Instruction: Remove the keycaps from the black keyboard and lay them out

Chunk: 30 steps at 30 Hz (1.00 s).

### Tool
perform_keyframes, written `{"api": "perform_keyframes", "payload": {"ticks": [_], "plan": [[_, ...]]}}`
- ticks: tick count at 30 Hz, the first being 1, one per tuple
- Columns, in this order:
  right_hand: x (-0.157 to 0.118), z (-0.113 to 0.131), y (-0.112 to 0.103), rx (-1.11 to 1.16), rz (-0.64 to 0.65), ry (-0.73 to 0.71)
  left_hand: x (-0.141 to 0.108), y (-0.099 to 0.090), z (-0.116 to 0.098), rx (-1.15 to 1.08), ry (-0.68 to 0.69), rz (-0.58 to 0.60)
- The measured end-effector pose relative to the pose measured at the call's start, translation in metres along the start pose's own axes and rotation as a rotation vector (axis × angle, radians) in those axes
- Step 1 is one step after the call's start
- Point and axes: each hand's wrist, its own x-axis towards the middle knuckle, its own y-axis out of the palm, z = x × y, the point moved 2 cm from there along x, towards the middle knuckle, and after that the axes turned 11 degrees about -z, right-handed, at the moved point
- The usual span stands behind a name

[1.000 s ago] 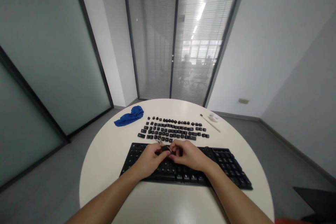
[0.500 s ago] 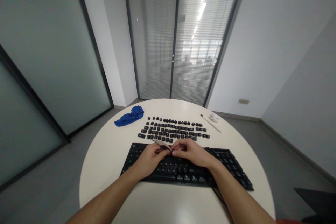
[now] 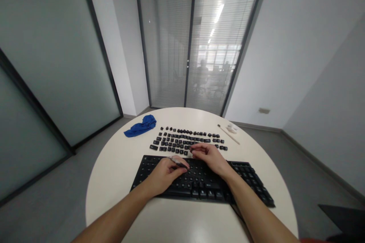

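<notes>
A black keyboard [image 3: 182,191] lies in front of me, many of its keycaps off and bare key posts showing; keycaps remain on its bottom row and right side. My left hand [image 3: 165,172] rests over its middle, closed around a slim dark tool [image 3: 179,163] with a silvery end; its exact kind is unclear. My right hand [image 3: 208,157] is beyond the upper edge of the keyboard, thumb and fingers pinching a small black keycap [image 3: 191,150]. Just past it, loose black keycaps [image 3: 177,145] lie in rows, some hidden behind the right hand.
A crumpled blue cloth [image 3: 141,126] lies at the back left of the round white table [image 3: 114,182]. At the back right are a thin brush [image 3: 229,134] and a small whitish item [image 3: 232,128]. The keyboard cable [image 3: 238,212] runs toward me under my right forearm.
My right hand has moved away from my left hand, forward to the near edge of the keycap rows, with a keycap between its fingers. My left hand stays over the keyboard with the tool.
</notes>
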Motion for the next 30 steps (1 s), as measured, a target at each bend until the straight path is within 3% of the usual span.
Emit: {"api": "perform_keyframes", "payload": {"ticks": [4, 9, 16, 30], "plan": [[0.003, -0.003, -0.001, -0.3, -0.141, -0.132, -0.001, 0.001, 0.001, 0.024, -0.01, 0.023], [0.001, 0.0, 0.006, -0.611, -0.161, -0.202, -0.002, 0.001, 0.002, 0.05, -0.041, 0.039], [0.005, -0.003, 0.013, -0.719, -0.125, -0.182, -0.002, 0.002, 0.008, 0.092, -0.06, 0.051], [0.008, -0.008, 0.014, -0.786, -0.179, -0.115, -0.002, 0.001, 0.01, 0.153, -0.08, 0.07]]}}
